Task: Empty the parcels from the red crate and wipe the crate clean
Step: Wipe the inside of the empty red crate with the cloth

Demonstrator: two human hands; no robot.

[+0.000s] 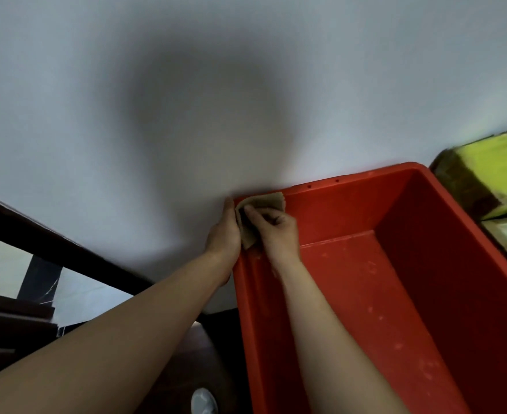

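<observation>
Red crate (pixel 443 264): far rim against wall (pixel 186 85); parcels (pixel 491 162) just beside right rim.
Cloth (pixel 261 204): draped over far-left corner rim.
Right hand (pixel 276 228) grip: fingers curled, pinching cloth inside the corner.
Left hand (pixel 225 231) grip: outside that corner, fingers hidden, cannot tell.

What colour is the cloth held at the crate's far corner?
The cloth is plain tan, best seen in the head view.

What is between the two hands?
A tan cloth, draped over the red crate at its corner rim, lies between the left hand outside and the right hand inside, in the head view.
</observation>
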